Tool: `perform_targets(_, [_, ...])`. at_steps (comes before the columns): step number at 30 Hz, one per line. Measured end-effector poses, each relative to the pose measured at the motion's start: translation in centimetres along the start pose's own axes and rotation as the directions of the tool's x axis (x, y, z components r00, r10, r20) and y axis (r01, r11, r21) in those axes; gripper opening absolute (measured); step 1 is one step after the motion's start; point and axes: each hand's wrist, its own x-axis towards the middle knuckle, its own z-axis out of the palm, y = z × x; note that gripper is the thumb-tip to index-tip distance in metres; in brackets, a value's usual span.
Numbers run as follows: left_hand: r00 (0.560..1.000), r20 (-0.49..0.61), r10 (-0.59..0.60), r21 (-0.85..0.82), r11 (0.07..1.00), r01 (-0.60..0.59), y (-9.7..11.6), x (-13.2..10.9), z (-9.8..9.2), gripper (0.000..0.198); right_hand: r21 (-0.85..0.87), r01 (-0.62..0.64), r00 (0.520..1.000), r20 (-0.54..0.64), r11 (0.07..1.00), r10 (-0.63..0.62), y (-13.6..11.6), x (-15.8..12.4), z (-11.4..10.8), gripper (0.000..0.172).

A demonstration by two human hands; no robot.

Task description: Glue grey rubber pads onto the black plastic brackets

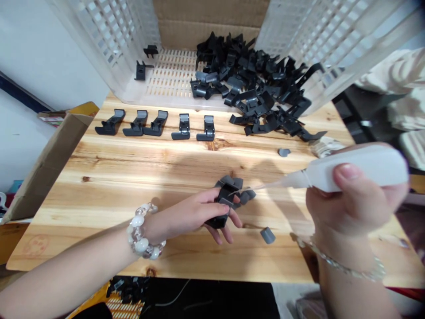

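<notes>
Between the thumb and fingers of my left hand is a black plastic clip, held just above the wooden table. Wrapped around a white squeeze bottle is my right hand; the bottle lies tilted, its long thin nozzle pointing left. The nozzle's tip is at the clip, though I cannot tell whether it touches. Small grey pads lie in a heap just behind and beside the clip, partly hidden by it. One loose grey pad rests to the right of my left fingers.
Several black clips stand in a row along the table's back left. Behind them a white plastic crate lies with its open side toward me, a pile of black clips spilling out. Another grey pad sits near the pile.
</notes>
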Motion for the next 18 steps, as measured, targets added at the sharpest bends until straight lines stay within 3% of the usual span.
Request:
perform_targets(6, [0.997,0.036,-0.061,0.03,0.998,0.06,0.03,0.09,-0.26,0.029,-0.005,0.015,0.998,0.053,1.0,-0.015,-0.48,-0.04,-0.25,0.011])
perform_targets(18, [0.997,0.047,-0.068,0.047,0.997,0.066,0.23,-0.03,-0.21,0.027,-0.127,0.048,0.997,0.071,0.991,-0.039,-0.43,0.06,-0.57,0.008])
